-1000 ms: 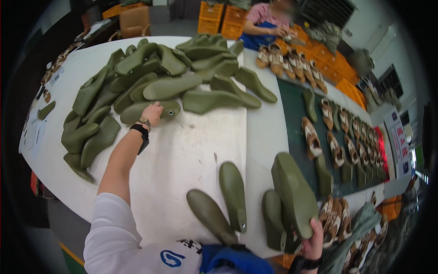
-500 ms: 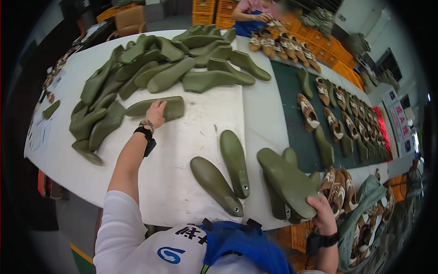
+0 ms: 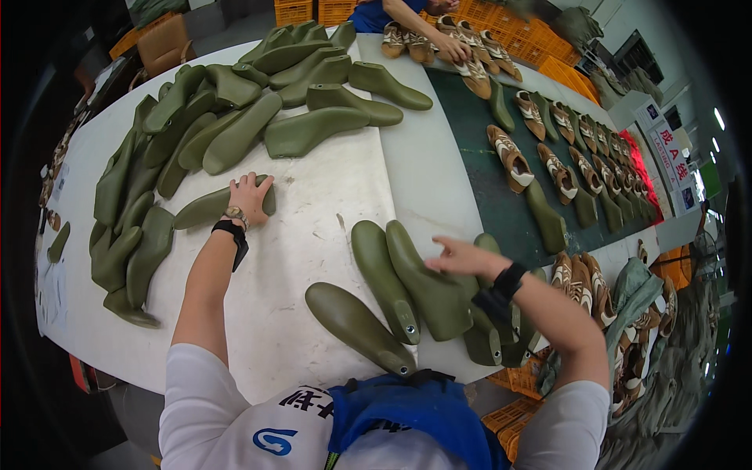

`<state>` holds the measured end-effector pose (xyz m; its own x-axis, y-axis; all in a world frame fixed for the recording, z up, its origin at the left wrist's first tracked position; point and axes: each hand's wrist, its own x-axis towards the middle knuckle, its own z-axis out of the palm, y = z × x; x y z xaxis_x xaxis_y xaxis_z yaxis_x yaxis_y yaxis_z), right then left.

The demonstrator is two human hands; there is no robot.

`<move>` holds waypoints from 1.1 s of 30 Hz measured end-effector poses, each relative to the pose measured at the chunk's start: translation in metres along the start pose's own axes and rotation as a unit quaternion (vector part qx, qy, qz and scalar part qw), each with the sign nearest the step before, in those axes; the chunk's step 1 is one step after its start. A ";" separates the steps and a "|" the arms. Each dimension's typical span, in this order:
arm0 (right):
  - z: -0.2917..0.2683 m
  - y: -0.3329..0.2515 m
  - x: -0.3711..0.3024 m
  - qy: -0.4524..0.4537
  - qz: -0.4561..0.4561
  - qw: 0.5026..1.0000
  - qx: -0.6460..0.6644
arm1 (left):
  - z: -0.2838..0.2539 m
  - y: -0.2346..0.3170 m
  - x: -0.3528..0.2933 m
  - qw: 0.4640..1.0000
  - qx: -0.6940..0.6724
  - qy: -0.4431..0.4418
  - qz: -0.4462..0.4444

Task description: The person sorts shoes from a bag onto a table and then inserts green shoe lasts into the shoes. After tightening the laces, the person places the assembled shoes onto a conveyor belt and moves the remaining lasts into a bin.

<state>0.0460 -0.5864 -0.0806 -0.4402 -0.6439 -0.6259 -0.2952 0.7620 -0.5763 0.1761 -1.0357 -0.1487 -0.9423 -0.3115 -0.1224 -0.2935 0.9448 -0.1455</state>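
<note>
Nearest, at the near edge of the white table (image 3: 282, 305), the person's blue apron (image 3: 392, 403) meets a tilted olive-green shoe last (image 3: 348, 325). Just right of it along that edge stand more shoe lasts (image 3: 384, 278). The right hand (image 3: 464, 257) is above the rightmost of them, its fingers partly extended and grasping nothing; whether a fingertip brushes plastic cannot be told. Toward the table's middle, the left hand (image 3: 251, 200) grasps the wider end of a lone shoe last (image 3: 210, 210), which lies on the tabletop, fingers bent over it. Beyond, across the table's far left, shoe lasts (image 3: 243, 133) lie heaped. Along the table's right side, a dark green mat (image 3: 474, 168) carries brown-and-white sneakers (image 3: 511, 160) and lasts in rows. At the table's far right, a co-worker's hand (image 3: 454, 51) touches a sneaker, with orange crates (image 3: 521, 35) behind.
</note>
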 end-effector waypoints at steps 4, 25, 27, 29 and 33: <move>0.062 0.026 -0.017 0.107 -0.080 0.985 -0.107 | -0.024 -0.020 -0.044 0.977 -0.090 0.195 -0.008; 0.133 -0.048 0.004 0.208 -0.094 0.932 -0.280 | 0.044 0.033 -0.341 0.810 -0.443 0.238 -0.301; 0.138 -0.037 -0.002 0.233 -0.109 0.919 -0.299 | 0.046 0.060 -0.333 0.762 -0.498 0.212 -0.355; 0.144 -0.029 -0.011 0.251 -0.134 0.916 -0.284 | 0.059 0.100 -0.329 0.785 -0.490 0.208 -0.316; 0.143 -0.033 -0.037 0.229 -0.129 0.918 -0.296 | 0.051 0.222 -0.318 0.795 -0.544 0.167 -0.210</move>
<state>0.1933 -0.5976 -0.1136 -0.5613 -0.8151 -0.1433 -0.7892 0.5793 -0.2039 0.4182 -0.7319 -0.1921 -0.6611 -0.7502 0.0067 -0.3885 0.3500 0.8524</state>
